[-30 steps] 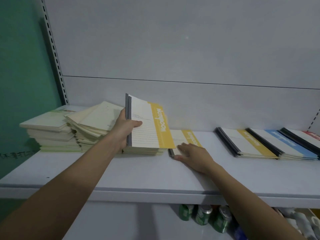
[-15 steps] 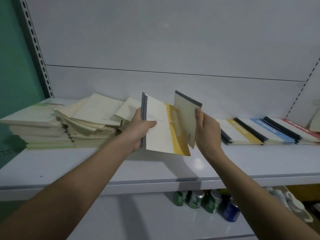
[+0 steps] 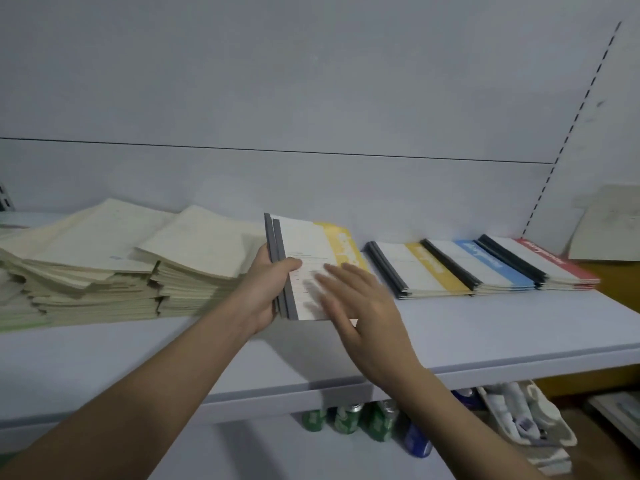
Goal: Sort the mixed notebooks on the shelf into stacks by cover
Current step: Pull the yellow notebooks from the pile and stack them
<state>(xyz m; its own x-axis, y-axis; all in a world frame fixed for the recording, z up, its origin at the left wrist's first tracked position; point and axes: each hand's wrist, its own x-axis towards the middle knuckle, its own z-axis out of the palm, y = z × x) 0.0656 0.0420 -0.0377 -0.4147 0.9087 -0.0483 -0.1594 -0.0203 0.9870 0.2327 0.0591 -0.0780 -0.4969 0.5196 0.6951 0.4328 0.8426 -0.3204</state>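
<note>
Gripped by the spines in the left hand (image 3: 266, 292) are two yellow notebooks (image 3: 311, 268), raised above the shelf (image 3: 485, 334); the right hand (image 3: 360, 317), fingers straight, lies blurred over their covers. At 3 o'clock lie yellow (image 3: 426, 268), blue (image 3: 491, 263) and red stacks (image 3: 550, 259). At 9 o'clock, cream piles (image 3: 114, 258) appear unsorted: much remains.

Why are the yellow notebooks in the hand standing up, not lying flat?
Standing up, tilted: the left hand grips the yellow notebooks by their grey spines, lifted off the shelf.
</note>
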